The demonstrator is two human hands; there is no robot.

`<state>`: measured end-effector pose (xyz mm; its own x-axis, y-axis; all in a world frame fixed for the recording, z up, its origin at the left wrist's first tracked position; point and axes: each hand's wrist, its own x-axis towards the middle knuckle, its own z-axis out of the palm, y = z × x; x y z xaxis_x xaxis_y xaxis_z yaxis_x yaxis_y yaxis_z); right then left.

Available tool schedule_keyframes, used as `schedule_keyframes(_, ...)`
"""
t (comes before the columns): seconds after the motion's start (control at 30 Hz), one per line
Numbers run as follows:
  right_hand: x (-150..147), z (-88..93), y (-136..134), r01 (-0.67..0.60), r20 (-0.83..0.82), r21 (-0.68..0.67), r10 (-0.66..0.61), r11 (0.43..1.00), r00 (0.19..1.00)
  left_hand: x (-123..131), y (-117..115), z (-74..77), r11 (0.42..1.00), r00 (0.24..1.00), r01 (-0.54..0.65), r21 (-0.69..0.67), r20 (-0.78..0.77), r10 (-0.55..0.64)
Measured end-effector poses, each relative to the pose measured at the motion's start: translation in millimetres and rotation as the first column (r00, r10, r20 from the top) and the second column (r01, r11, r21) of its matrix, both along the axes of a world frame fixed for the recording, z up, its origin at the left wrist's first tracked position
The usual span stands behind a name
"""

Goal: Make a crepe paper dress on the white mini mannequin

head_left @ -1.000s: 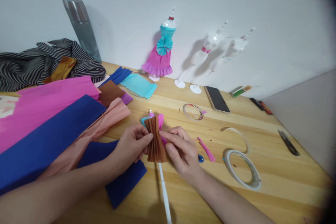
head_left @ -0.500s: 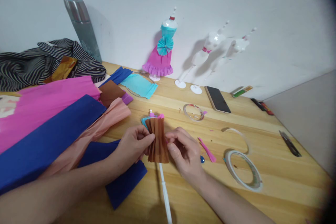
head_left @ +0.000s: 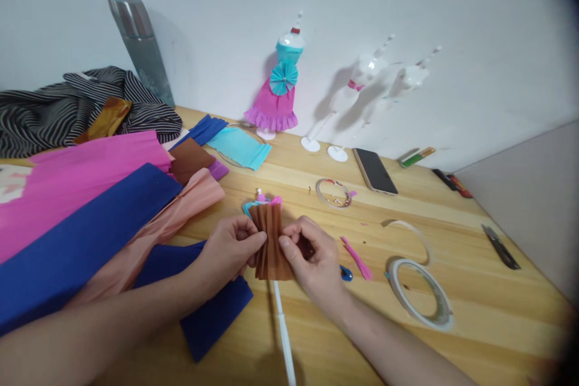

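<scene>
Pleated brown paper (head_left: 273,244) wraps a small mannequin form that lies along the table, its white stand rod (head_left: 283,335) pointing toward me. My left hand (head_left: 235,244) pinches the left side of the pleats between thumb and fingers. On the right edge of the same paper, my right hand (head_left: 312,253) is closed, thumb against fingertips. Beyond the brown paper show a turquoise edge (head_left: 246,208) and a pink piece (head_left: 277,200). The part of the form under the pleats is hidden.
Blue paper (head_left: 217,319), pink paper (head_left: 99,175) and other sheets cover the left side. A dressed mannequin (head_left: 275,87) and two bare ones stand at the wall. To the right are a tape roll (head_left: 420,292), a phone (head_left: 374,170) and a cutter (head_left: 500,247).
My right hand has moved slightly left, and its thumb and fingers have closed on the right edge of the brown paper. My left hand has hardly moved.
</scene>
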<state>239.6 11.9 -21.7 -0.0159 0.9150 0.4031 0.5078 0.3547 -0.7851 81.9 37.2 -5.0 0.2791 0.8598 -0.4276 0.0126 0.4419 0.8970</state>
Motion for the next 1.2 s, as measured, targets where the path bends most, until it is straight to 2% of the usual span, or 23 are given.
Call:
schedule_keyframes(0.2,-0.7,1.2,0.2,-0.009,0.041,0.067,0.006,0.998,0.999,-2.9,-2.0,0.1,1.000,0.997,0.005,0.015,0.078,-0.006)
schedule_keyframes(0.4,-0.8,3.4,-3.1,-0.040,0.041,0.069,0.038,0.997,0.998,-2.3,-1.9,-2.3,0.999,0.998,-0.009,0.036,0.066,0.006)
schedule_keyframes(0.6,-0.1,7.2,-4.8,-0.102,0.046,0.083,0.098,0.991,0.994,5.9,-1.1,-11.2,0.993,0.994,-0.104,0.059,0.052,0.101)
schedule_keyframes(0.8,0.0,7.7,-2.8,-0.160,0.025,0.085,0.158,0.984,0.987,1.4,-0.5,-2.9,1.000,1.000,0.000,0.019,0.027,-0.001)
schedule_keyframes(1.2,1.0,2.6,0.3,-0.137,0.008,0.065,0.137,0.988,0.991,2.5,-0.3,-2.9,1.000,1.000,-0.012,0.007,0.007,0.012)
